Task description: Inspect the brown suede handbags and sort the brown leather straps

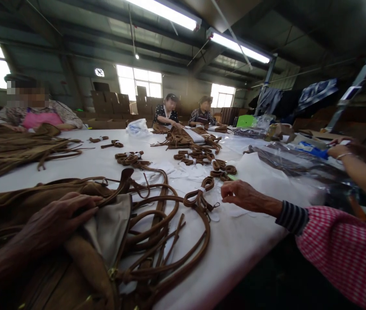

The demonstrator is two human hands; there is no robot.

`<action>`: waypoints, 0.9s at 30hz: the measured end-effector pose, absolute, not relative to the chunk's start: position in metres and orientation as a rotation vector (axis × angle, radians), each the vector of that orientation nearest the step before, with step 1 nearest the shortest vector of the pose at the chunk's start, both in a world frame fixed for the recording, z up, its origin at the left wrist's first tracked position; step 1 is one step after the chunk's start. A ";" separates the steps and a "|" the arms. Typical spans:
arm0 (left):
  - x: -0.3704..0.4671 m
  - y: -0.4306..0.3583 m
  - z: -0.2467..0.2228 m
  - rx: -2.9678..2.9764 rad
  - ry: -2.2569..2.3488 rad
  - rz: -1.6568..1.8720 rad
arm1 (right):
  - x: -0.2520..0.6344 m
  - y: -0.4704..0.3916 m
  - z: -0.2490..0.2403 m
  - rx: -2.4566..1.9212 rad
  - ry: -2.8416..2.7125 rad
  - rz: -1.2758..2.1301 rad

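By the tabletop's (pixel 221 243) near edge, the bag (pixel 87 260) looks soft, floppy, best gripped at its rim (pixel 126 228); left hand (pixel 58 219) lies fingers slightly spread, right hand (pixel 245 197) curls, pinch unclear.

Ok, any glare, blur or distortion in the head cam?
Head view: windows and fluorescent tubes blown out; space below the white table nearly black. Head view, right side: pink checked sleeve looks stretched, likely wide-angle. Head view, nearer: left hand slightly soft; coiled strap readable.
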State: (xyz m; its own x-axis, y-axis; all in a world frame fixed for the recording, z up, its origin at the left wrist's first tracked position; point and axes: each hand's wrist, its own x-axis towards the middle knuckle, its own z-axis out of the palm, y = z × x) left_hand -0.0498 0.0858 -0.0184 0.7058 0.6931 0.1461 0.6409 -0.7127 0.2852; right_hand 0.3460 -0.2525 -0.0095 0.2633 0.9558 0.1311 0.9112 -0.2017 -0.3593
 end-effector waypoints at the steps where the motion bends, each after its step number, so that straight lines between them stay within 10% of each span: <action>1: -0.050 0.087 -0.019 2.699 1.070 0.359 | 0.345 -0.251 -0.011 -2.150 -1.688 0.183; 14: -0.051 0.085 -0.019 2.703 1.033 0.363 | 0.313 -0.231 -0.036 -2.088 -1.772 0.129; 27: -0.052 0.083 -0.022 2.803 0.934 0.368 | 0.296 -0.256 -0.020 -1.916 -1.166 0.959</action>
